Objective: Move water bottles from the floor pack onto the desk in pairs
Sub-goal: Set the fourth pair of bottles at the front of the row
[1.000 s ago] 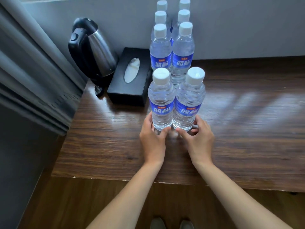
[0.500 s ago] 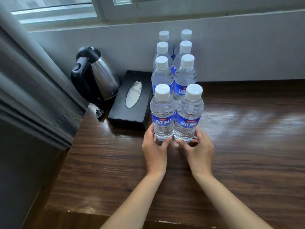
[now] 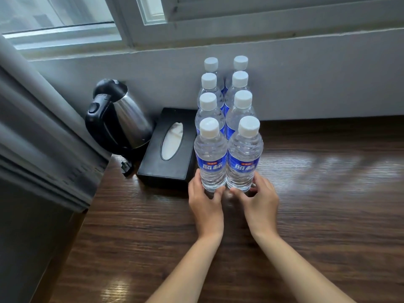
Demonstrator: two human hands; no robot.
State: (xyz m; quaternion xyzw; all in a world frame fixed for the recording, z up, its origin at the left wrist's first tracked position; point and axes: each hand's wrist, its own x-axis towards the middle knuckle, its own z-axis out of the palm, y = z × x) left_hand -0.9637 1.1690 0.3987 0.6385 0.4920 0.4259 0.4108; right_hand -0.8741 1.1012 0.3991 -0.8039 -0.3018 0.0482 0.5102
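Dark wood-grain worktop (image 3: 317, 215), glossy with reflections; clear plastic bottles (image 3: 227, 136) at centre; polished metal kettle (image 3: 127, 122), matt black tissue box (image 3: 168, 147) at left.

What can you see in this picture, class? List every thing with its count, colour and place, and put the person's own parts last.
water bottles: eight, clear with white caps and blue labels, upright in two columns of four, from the wall toward the hands
kettle: one, steel with black handle and lid, back left of the desk
tissue box: one, black, between the kettle and the bottles
desk: one, dark brown wood, under everything
curtain: one, grey, far left
window: one, pale frame, above the wall
left hand: one, grips the base of the nearest left bottle
right hand: one, grips the base of the nearest right bottle
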